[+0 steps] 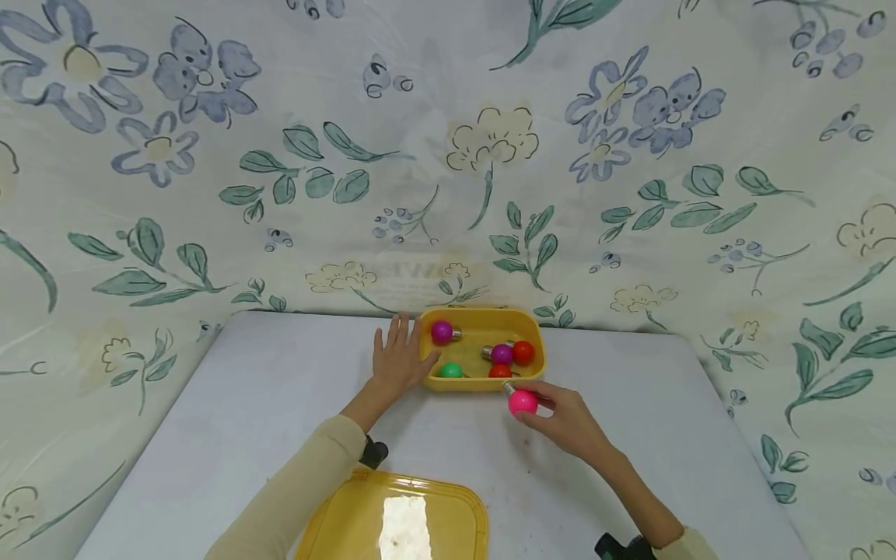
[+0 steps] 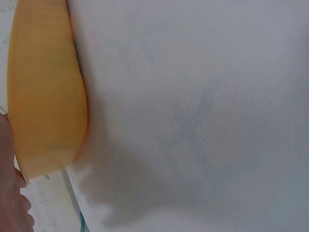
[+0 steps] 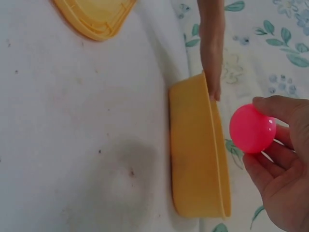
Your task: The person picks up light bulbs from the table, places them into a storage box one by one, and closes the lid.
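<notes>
A glossy pink bulb (image 1: 523,404) is held near a yellow tub (image 1: 462,385) of coloured bulbs (image 1: 523,353), metal base (image 1: 509,387) toward the tub.

right hand (image 3: 285,159) pinches a pink globe (image 3: 251,128) near the rim of a yellow tub (image 3: 194,150). left hand (image 3: 212,67) at the tub's far end. yellow tray (image 3: 99,14), partly in view, on spotted white bench (image 3: 87,111); floral cloth (image 3: 285,55) behind.

Pink bulb (image 3: 248,129): glossy | yellow container (image 3: 195,150): smooth plastic | lid (image 1: 448,525): shiny plastic

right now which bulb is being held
The pink bulb, pinched by the right hand; the green bulb, red bulbs and purple bulbs lie inside the yellow tub.
</notes>
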`<state>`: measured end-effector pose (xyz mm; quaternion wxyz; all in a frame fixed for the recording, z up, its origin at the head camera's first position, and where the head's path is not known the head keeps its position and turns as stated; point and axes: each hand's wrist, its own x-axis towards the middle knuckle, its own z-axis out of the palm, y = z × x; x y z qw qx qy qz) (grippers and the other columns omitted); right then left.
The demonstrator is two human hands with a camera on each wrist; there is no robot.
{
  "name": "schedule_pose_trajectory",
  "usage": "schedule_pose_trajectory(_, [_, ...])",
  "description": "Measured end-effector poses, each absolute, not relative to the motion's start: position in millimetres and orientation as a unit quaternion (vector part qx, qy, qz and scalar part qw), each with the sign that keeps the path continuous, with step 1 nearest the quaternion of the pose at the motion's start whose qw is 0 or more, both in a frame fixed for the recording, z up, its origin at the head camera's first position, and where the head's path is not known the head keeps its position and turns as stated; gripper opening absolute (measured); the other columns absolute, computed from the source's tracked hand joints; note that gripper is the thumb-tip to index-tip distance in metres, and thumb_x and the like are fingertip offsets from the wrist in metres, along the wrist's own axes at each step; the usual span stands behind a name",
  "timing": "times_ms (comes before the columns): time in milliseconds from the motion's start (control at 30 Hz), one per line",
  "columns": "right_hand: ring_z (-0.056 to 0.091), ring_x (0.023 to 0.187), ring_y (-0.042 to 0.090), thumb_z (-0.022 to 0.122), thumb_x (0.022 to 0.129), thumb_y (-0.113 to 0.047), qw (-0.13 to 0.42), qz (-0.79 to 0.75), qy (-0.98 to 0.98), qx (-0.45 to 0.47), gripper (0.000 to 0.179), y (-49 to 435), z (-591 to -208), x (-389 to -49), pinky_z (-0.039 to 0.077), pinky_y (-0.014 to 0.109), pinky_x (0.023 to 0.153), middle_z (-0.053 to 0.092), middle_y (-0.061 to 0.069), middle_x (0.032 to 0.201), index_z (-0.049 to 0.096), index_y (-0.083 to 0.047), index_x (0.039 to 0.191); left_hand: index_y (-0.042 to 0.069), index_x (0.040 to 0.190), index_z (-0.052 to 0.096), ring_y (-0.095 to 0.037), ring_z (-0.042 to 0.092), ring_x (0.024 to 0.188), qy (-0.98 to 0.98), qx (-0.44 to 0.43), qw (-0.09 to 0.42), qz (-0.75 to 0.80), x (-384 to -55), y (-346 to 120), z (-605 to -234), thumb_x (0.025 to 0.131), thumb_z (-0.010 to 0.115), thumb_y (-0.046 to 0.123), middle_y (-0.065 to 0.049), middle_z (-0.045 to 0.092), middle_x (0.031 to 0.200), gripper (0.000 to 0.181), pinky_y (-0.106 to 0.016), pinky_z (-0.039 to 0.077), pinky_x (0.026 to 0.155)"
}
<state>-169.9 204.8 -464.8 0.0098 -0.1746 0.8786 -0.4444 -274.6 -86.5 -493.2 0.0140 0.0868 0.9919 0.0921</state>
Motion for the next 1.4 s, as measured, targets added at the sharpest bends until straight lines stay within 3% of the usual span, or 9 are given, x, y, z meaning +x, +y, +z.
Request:
schedule_pose_trajectory(300, [0.058,0.116,0.032,0.079,0.087,-0.012,0.019,-0.454,0.871,-0.186,0.042,172.2,-456.1,-202.2,0.057,0.04,0.085,0.064,0.012,0.125,0.068,-0.007,0.127,0.003,0.158,0.023,-0.038,0.006,0.15,0.993,0.083,0.014,0.089,-273.8,-87.1,-493.8,0.1,0.043,0.056,-0.023,0.011,0.163,0.081,-0.06,0.002,0.117])
schedule_pose_trajectory(867, [0.057,0.115,0.028,0.077,0.089,-0.022,0.031,-0.412,0.897,-0.157,0.044,144.9,-469.2,-246.8,0.054,0.042,0.092,0.066,0.007,0.123,0.066,-0.009,0.13,0.006,0.158,0.025,-0.041,0.008,0.149,0.994,0.079,0.003,0.081,-273.7,-86.5,-492.9,0.1,0.042,0.058,-0.023,0.014,0.163,0.08,-0.062,0.005,0.116])
schedule_pose_trajectory(1400, [0.055,0.118,0.029,0.073,0.093,-0.019,0.046,-0.396,0.91,-0.119,0.043,138.0,-478.1,-266.8,0.051,0.042,0.096,0.063,0.01,0.129,0.064,-0.009,0.134,0.006,0.158,0.026,-0.042,0.007,0.149,0.993,0.075,0.004,0.09,-273.4,-86.4,-493.9,0.1,0.043,0.056,-0.023,0.014,0.163,0.079,-0.062,0.004,0.116])
